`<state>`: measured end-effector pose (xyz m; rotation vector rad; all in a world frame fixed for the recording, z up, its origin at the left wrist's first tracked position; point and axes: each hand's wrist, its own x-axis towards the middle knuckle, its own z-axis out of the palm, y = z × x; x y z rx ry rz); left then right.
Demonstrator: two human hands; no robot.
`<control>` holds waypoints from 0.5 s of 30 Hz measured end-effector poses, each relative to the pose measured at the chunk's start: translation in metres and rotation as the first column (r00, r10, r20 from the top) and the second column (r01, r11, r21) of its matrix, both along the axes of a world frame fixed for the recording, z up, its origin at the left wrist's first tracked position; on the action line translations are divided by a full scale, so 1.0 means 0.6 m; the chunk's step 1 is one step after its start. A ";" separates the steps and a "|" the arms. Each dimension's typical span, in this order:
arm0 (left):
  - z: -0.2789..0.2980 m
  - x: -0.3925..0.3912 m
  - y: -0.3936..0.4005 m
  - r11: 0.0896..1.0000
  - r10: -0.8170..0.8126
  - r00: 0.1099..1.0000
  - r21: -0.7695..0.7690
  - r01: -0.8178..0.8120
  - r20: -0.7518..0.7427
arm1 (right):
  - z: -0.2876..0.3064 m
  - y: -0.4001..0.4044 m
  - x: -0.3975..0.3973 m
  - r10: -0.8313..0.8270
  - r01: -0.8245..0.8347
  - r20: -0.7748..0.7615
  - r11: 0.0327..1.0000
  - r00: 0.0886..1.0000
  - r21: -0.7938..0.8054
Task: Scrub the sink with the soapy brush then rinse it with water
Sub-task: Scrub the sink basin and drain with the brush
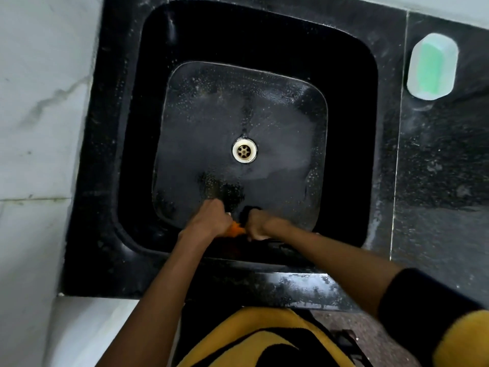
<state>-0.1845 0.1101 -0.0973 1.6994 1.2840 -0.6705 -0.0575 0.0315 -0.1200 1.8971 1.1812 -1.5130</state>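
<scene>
Both hands, left hand (211, 219) and right hand (260, 226), have fingers curled round an orange brush (236, 229), scrubbing the sink (238, 102)'s near wall; rinsing comes next

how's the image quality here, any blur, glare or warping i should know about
Head view: both hands, left hand and right hand, are motion-blurred around the orange brush; the sink walls sink into near-black shadow; pale sheen on the wet floor; wide-angle bending at the counter edges.

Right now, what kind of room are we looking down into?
Probably a kitchen or wash area: a black sink with a drain, set in a dark stone counter, with green soap in a dish beside it.
</scene>
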 end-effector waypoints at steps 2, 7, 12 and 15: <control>0.000 -0.002 0.000 1.000 0.004 1.000 -0.002 -0.004 -0.014 | -0.013 0.005 -0.033 -0.050 0.050 0.004 0.999 0.999 0.009; 0.004 -0.008 0.000 1.000 0.025 1.000 -0.001 -0.025 0.004 | 0.024 0.001 0.099 0.210 -0.214 0.183 0.977 0.960 0.000; 0.014 -0.001 0.002 0.990 0.111 0.992 0.083 -0.115 0.056 | 0.036 -0.007 0.093 -0.121 0.033 0.321 0.964 0.939 0.265; 0.026 0.003 0.007 0.952 0.223 0.971 0.195 -0.236 0.083 | 0.013 -0.016 -0.013 -0.130 0.080 0.170 0.959 0.977 0.273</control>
